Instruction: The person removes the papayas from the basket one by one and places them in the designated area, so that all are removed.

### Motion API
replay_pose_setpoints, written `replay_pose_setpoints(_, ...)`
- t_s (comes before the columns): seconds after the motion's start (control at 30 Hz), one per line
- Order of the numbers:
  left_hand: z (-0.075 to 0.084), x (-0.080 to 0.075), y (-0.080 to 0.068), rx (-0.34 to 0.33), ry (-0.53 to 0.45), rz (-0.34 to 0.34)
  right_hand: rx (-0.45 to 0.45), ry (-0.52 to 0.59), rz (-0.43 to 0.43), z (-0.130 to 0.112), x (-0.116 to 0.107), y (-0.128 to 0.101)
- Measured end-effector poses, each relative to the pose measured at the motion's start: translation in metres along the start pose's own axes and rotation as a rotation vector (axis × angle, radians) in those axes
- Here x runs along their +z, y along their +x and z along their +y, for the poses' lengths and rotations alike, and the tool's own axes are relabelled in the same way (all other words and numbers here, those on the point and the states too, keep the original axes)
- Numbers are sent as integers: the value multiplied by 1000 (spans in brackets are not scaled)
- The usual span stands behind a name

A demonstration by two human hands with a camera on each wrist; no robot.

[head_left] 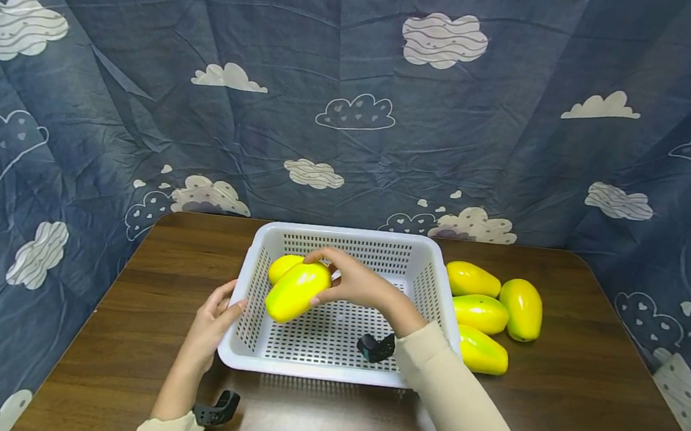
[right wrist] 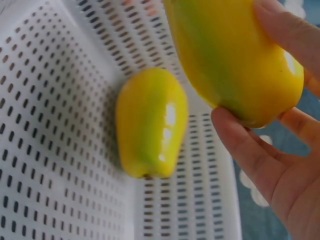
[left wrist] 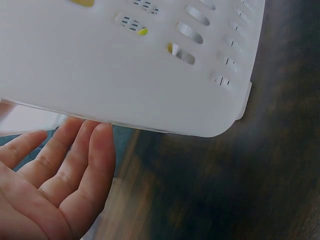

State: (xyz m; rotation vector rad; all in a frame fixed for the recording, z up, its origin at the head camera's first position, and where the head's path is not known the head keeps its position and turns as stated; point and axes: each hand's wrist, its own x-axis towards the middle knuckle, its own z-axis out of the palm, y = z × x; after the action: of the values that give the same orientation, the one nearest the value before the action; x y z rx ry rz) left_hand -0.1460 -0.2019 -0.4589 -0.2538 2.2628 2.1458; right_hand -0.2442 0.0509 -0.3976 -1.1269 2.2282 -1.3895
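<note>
1. Two hands work at the white perforated plastic basket (head_left: 421,268), which stands in the middle of the dark brown wooden desk (head_left: 583,405), near its front edge.
2. The right hand (head_left: 357,285) grips a glossy yellow-green papaya-shaped fruit (head_left: 296,291) by one end, fingers and thumb curled around it, above the left part of the basket floor.
3. To do this step well, I judge the fruit should go down low and be put beside the one already inside, not on top of it, and the fingers should let go only when it rests on the floor.
4. One second yellow-green fruit (right wrist: 150,122) lies in the far left corner of the basket, close under the held one; I cannot tell if they touch.
5. The left hand (head_left: 214,321) is open, its fingers (left wrist: 92,160) nearly straight and resting against the outer left wall of the basket, holding nothing.
6. Four more yellow-green fruits (head_left: 486,311) lie together on the desk just to the right of the basket.
</note>
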Motion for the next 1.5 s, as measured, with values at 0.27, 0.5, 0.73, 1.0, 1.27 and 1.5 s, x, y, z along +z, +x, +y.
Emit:
replay_pose_setpoints(0.27,0,1,-1,12,-19,-6,31,11,122,-34,-19,-24)
replay_pose_setpoints(0.5,1,1,-1,19,-20,-1,13,-64,240,-45,-30,-44)
replay_pose_setpoints(0.73,2,2,-3,10,-17,-1,11,-78,329,-21,-41,-61)
replay_pose_setpoints(1.0,2,2,-2,0,0,8,64,-161,480,-19,-56,-92)
replay_pose_setpoints(1.27,2,3,-2,-7,-4,-2,126,-204,602,-39,-60,-124)
replay_pose_setpoints(1.5,3,2,-2,-6,1,2,168,-204,674,-23,-64,-146)
